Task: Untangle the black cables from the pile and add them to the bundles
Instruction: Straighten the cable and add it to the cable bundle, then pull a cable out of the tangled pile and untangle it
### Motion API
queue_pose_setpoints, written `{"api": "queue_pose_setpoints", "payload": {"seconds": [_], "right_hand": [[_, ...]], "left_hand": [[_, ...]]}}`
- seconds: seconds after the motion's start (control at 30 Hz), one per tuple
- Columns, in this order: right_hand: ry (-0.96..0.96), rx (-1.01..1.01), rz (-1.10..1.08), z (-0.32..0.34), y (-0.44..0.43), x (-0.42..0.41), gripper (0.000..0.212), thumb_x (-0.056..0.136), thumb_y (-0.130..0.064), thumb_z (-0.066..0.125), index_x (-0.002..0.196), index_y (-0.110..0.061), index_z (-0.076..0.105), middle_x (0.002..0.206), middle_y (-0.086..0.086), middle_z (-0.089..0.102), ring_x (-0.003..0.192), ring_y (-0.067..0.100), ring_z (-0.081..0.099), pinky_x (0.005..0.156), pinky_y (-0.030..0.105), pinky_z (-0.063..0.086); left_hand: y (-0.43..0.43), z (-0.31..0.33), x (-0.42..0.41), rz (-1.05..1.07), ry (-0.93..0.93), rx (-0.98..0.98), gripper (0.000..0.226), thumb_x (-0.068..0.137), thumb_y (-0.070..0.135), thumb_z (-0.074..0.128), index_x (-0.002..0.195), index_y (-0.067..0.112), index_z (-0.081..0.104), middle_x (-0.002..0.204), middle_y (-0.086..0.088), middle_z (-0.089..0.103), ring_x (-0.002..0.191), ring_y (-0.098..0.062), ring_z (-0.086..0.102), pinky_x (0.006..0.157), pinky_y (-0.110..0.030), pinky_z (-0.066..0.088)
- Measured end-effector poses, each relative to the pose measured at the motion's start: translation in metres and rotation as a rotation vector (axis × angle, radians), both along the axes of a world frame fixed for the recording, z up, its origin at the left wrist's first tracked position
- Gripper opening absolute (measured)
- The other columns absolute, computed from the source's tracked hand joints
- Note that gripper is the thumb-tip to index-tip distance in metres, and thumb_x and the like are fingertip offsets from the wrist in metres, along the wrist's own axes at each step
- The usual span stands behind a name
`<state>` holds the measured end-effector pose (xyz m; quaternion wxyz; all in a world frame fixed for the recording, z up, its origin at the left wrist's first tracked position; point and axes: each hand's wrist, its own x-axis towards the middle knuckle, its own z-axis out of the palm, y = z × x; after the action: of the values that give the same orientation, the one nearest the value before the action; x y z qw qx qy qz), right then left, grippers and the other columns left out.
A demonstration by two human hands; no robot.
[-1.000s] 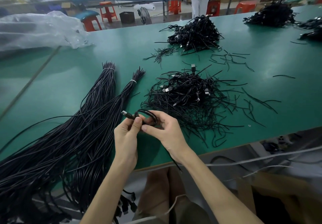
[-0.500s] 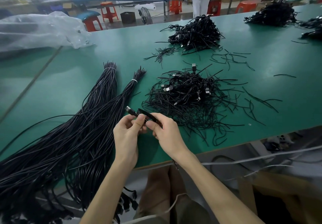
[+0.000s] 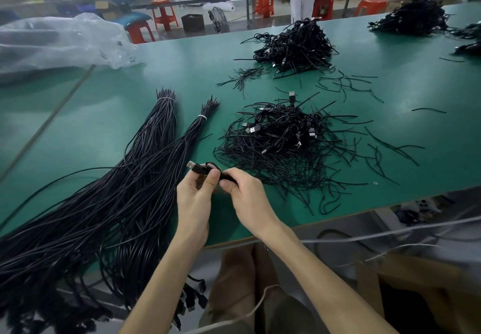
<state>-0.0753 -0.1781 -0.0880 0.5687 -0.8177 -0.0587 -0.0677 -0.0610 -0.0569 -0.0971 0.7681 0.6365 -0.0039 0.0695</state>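
A crumpled clear plastic bag (image 3: 59, 39) is seen at the far left corner of the green table (image 3: 104, 130); what it holds is blurred and cannot be made out. Over the near edge, a single black cable (image 3: 198, 169) is held by both hands. It is thin and glossy, with a silver USB plug pointing toward the left edge. The left hand (image 3: 194, 198) is closed in a pinch just behind the plug, thumb against fingers. The right hand (image 3: 247, 198) is curled round the coiled part, most of which is hidden inside the grip. Beyond the hands, toward the middle of the table, the tangled pile (image 3: 283, 138) of cables and loose strands is spread. Two long bundles (image 3: 161, 130), each tied with a white band near the far end, are laid toward the left edge; their near ends hang over the near edge and are cut off. Further piles (image 3: 296, 45) are seen by the far edge.
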Motion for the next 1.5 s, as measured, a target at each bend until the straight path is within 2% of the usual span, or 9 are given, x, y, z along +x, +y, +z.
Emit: {"api": "queue_pose_setpoints", "payload": {"seconds": [0.17, 0.37, 0.57, 0.83, 1.0, 1.17, 1.27, 1.33, 1.5], "right_hand": [[0.039, -0.06, 0.015, -0.002, 0.004, -0.001, 0.016, 0.107, -0.016, 0.05, 0.115, -0.012, 0.064, 0.11, 0.0, 0.065, 0.097, 0.009, 0.058, 0.076, 0.008, 0.042], [0.065, -0.138, 0.076, 0.002, 0.006, -0.001, 0.021, 0.11, -0.031, 0.042, 0.096, -0.018, 0.047, 0.097, -0.003, 0.056, 0.087, 0.017, 0.054, 0.075, 0.038, 0.043], [0.046, -0.253, 0.135, 0.009, 0.009, -0.004, 0.022, 0.108, -0.039, 0.045, 0.105, -0.017, 0.045, 0.105, 0.0, 0.056, 0.095, 0.025, 0.056, 0.081, 0.049, 0.047], [-0.066, -0.396, 0.105, 0.007, 0.014, -0.01, 0.024, 0.112, -0.031, 0.031, 0.097, -0.016, 0.042, 0.091, 0.002, 0.055, 0.078, 0.021, 0.05, 0.067, 0.037, 0.038], [-0.091, -0.448, 0.071, 0.005, 0.015, -0.01, 0.022, 0.112, -0.023, 0.032, 0.094, -0.016, 0.04, 0.088, 0.0, 0.052, 0.075, 0.02, 0.048, 0.067, 0.039, 0.041], [-0.09, -0.481, 0.04, 0.0, 0.016, -0.008, 0.028, 0.108, -0.011, 0.036, 0.131, -0.008, 0.052, 0.116, 0.008, 0.064, 0.102, 0.024, 0.06, 0.085, 0.04, 0.052], [-0.115, -0.482, 0.032, -0.004, 0.017, -0.009, 0.011, 0.108, -0.008, 0.039, 0.106, -0.012, 0.05, 0.094, -0.001, 0.056, 0.08, 0.018, 0.051, 0.069, 0.036, 0.041], [-0.108, -0.455, 0.024, -0.004, 0.017, -0.008, 0.017, 0.11, -0.015, 0.038, 0.094, -0.019, 0.04, 0.082, -0.009, 0.044, 0.068, 0.011, 0.041, 0.066, 0.031, 0.033], [-0.087, -0.4, 0.04, -0.002, 0.017, -0.008, 0.022, 0.113, -0.029, 0.033, 0.095, -0.019, 0.042, 0.087, -0.002, 0.056, 0.072, 0.015, 0.046, 0.065, 0.032, 0.033]], "left_hand": [[0.001, 0.0, 0.0, 0.012, 0.002, -0.011, 0.017, 0.094, 0.02, 0.071, 0.104, 0.007, 0.073, 0.097, -0.013, 0.071, 0.094, -0.027, 0.064, 0.093, -0.049, 0.051], [0.003, 0.002, 0.0, -0.006, -0.036, -0.058, 0.009, 0.084, 0.032, 0.075, 0.09, 0.025, 0.078, 0.09, 0.0, 0.073, 0.089, -0.015, 0.067, 0.083, -0.029, 0.053], [0.005, 0.0, 0.003, 0.01, -0.026, -0.126, 0.006, 0.086, 0.029, 0.073, 0.087, 0.025, 0.077, 0.09, -0.001, 0.07, 0.089, -0.017, 0.064, 0.082, -0.027, 0.053], [0.007, 0.0, 0.005, 0.018, 0.036, -0.079, 0.023, 0.09, 0.036, 0.075, 0.073, 0.021, 0.07, 0.073, 0.002, 0.061, 0.074, -0.014, 0.054, 0.071, -0.031, 0.046], [0.006, 0.002, 0.003, 0.008, 0.056, -0.063, 0.024, 0.09, 0.037, 0.075, 0.08, 0.016, 0.076, 0.077, -0.004, 0.065, 0.077, -0.02, 0.056, 0.074, -0.034, 0.048], [0.002, 0.007, 0.001, -0.048, 0.035, 0.006, 0.03, 0.088, 0.044, 0.076, 0.085, 0.016, 0.069, 0.082, -0.004, 0.064, 0.081, -0.021, 0.058, 0.079, -0.042, 0.05], [0.002, 0.006, 0.002, -0.019, 0.044, 0.026, 0.028, 0.096, 0.037, 0.071, 0.079, 0.016, 0.065, 0.073, 0.003, 0.06, 0.072, -0.015, 0.054, 0.069, -0.034, 0.047], [0.002, 0.004, 0.003, -0.006, 0.048, 0.034, 0.027, 0.1, 0.033, 0.066, 0.081, 0.013, 0.064, 0.07, 0.005, 0.059, 0.069, -0.012, 0.052, 0.066, -0.031, 0.046], [0.002, 0.006, 0.0, -0.011, 0.049, -0.038, 0.034, 0.09, 0.039, 0.064, 0.095, 0.006, 0.069, 0.08, 0.001, 0.065, 0.075, -0.011, 0.058, 0.071, -0.027, 0.05]]}}
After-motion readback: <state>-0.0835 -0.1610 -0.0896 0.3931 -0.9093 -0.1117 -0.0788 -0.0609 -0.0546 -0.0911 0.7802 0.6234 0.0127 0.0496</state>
